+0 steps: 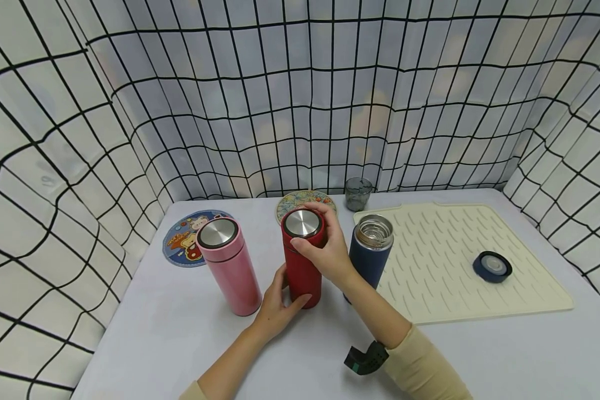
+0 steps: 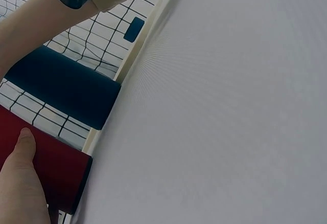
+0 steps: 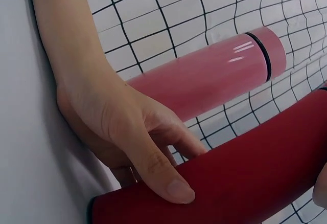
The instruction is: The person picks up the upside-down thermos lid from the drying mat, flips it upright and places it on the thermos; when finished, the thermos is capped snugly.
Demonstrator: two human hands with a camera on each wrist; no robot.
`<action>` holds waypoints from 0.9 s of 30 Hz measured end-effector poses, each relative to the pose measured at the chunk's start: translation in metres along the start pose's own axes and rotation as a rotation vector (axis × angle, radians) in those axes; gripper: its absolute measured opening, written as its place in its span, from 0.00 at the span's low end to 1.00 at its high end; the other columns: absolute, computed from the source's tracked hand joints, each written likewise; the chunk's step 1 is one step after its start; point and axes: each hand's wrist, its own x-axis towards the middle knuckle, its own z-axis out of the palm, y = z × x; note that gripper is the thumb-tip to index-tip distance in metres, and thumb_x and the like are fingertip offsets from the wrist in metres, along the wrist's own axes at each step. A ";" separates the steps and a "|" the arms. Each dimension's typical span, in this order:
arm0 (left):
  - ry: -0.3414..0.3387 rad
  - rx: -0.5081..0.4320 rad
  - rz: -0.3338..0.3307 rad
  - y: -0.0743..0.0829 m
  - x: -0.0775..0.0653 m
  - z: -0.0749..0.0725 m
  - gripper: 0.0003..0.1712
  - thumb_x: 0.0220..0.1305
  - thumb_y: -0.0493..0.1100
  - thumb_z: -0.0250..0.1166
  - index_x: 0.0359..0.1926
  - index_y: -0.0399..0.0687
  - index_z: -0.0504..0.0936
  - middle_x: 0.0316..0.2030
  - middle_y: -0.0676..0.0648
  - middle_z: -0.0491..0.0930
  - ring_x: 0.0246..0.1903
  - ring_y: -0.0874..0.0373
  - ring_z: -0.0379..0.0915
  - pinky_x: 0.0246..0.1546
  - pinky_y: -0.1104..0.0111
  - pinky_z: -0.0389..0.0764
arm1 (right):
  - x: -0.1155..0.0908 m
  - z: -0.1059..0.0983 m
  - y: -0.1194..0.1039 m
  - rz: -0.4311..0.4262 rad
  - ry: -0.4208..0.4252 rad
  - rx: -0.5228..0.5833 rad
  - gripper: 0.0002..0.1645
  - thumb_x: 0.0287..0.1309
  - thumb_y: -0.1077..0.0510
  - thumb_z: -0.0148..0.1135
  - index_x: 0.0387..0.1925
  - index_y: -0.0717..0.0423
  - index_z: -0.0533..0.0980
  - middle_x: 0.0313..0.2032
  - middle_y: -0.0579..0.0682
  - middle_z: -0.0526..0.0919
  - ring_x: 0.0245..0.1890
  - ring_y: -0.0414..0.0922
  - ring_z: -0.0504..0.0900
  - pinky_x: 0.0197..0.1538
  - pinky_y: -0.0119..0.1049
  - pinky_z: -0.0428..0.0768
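Red flask (image 1: 300,278): upright, centre of the head frame. The left hand (image 1: 274,312) grasps its lower body; the right hand (image 1: 332,253) grips its top around the steel-topped lid (image 1: 302,223). Judged stiff, moderately heavy, possibly slippery; best held round the lower body and lid rim. Pink flask (image 1: 234,275) stands left of centre, uncapped navy flask (image 1: 370,258) right; navy cap (image 1: 492,267) on cream mat (image 1: 440,233), right side.
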 end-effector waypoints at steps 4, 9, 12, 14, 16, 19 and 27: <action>-0.006 -0.003 0.014 -0.001 0.000 0.000 0.40 0.51 0.31 0.67 0.62 0.35 0.57 0.53 0.39 0.71 0.50 0.47 0.70 0.49 0.53 0.73 | -0.001 0.002 -0.002 0.008 0.013 -0.041 0.37 0.54 0.47 0.59 0.60 0.59 0.58 0.54 0.57 0.68 0.49 0.48 0.72 0.49 0.40 0.75; -0.001 -0.001 0.020 -0.003 -0.001 0.001 0.40 0.51 0.31 0.67 0.63 0.36 0.57 0.53 0.40 0.71 0.50 0.48 0.70 0.49 0.53 0.73 | -0.003 -0.003 -0.003 -0.002 -0.052 -0.037 0.33 0.57 0.53 0.41 0.64 0.61 0.55 0.57 0.60 0.66 0.53 0.48 0.68 0.53 0.41 0.70; 0.004 0.000 0.010 -0.002 -0.001 0.000 0.40 0.51 0.32 0.67 0.63 0.36 0.57 0.53 0.40 0.71 0.50 0.47 0.70 0.49 0.52 0.73 | -0.002 -0.005 -0.003 0.000 -0.087 -0.045 0.34 0.58 0.52 0.39 0.65 0.61 0.54 0.58 0.59 0.65 0.55 0.48 0.67 0.55 0.42 0.69; 0.000 0.006 0.005 -0.001 -0.001 0.000 0.40 0.51 0.32 0.67 0.63 0.36 0.57 0.53 0.40 0.71 0.50 0.47 0.70 0.49 0.52 0.73 | -0.002 -0.006 -0.003 0.012 -0.102 -0.041 0.34 0.58 0.52 0.40 0.65 0.60 0.54 0.57 0.59 0.66 0.55 0.48 0.67 0.54 0.42 0.71; -0.003 0.010 -0.001 0.000 -0.001 0.000 0.40 0.52 0.32 0.67 0.62 0.36 0.57 0.53 0.39 0.71 0.50 0.47 0.70 0.48 0.52 0.73 | -0.002 -0.008 -0.002 0.019 -0.110 -0.036 0.35 0.58 0.50 0.41 0.66 0.58 0.54 0.56 0.59 0.67 0.54 0.48 0.68 0.53 0.42 0.72; -0.002 0.014 -0.005 0.001 -0.001 -0.001 0.39 0.52 0.32 0.67 0.62 0.35 0.57 0.52 0.39 0.71 0.50 0.46 0.70 0.48 0.52 0.73 | -0.002 -0.008 -0.001 0.021 -0.109 -0.008 0.36 0.59 0.46 0.45 0.65 0.58 0.55 0.54 0.60 0.68 0.52 0.49 0.70 0.51 0.42 0.73; -0.005 -0.007 -0.016 0.000 -0.001 0.000 0.40 0.51 0.32 0.67 0.63 0.36 0.57 0.53 0.39 0.71 0.50 0.46 0.70 0.49 0.52 0.72 | -0.002 -0.002 -0.001 0.051 -0.014 0.023 0.46 0.48 0.39 0.65 0.62 0.58 0.58 0.53 0.57 0.69 0.49 0.49 0.73 0.47 0.40 0.77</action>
